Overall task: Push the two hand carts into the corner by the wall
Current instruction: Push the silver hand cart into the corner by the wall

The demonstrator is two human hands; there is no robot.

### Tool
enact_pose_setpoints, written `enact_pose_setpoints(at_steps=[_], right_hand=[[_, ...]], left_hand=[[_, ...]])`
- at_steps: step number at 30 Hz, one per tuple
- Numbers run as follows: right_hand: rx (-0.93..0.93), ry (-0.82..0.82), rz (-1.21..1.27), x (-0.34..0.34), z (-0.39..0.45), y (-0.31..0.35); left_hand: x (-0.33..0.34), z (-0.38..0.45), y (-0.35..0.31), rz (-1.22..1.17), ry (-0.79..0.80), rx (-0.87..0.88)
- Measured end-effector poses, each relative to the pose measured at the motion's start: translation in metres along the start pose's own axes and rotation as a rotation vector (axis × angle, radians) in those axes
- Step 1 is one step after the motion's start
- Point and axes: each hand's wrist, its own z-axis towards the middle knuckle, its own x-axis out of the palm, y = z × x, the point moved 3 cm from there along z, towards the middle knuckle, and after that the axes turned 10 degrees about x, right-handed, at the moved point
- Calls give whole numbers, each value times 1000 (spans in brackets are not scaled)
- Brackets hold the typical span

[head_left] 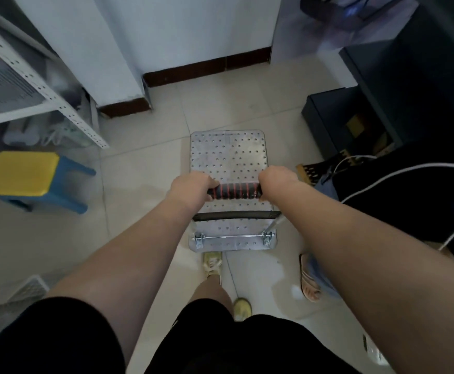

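A hand cart with a silver perforated metal deck (228,155) stands on the tiled floor straight ahead of me. Its handle bar (235,191) has a black grip with red rings. My left hand (190,186) is closed around the bar's left end and my right hand (277,179) around its right end. The cart's front edge points toward the white wall with a dark red baseboard (207,67), with about one tile of floor between them. Only one cart is in view.
A white perforated shelf rack (45,90) stands at the left, a yellow and blue stool (31,176) below it. Dark boxes (342,120) and white cables (382,182) lie at the right. Another person's sandalled foot (311,282) is beside the cart's rear right.
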Motion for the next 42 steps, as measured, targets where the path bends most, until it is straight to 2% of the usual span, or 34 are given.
enact_pose_setpoints(at_steps=[15,21,30,35,42], right_hand=[[82,-20,84,-164,192,-32],[26,4,65,-217,255,-56],[-51,0,-39,-302,344,-87],[-42,-32,-59,-340,387,-98],[-37,-22,-53,-387,440,-99]], left_hand=[[-135,205,80,-2,-59,50],[-174,269,86,-35,-90,-5],[-242,365,95,-96,-22,-54],[-274,408,102,-70,-67,-45],[-310,460,127,-109,-45,-50]])
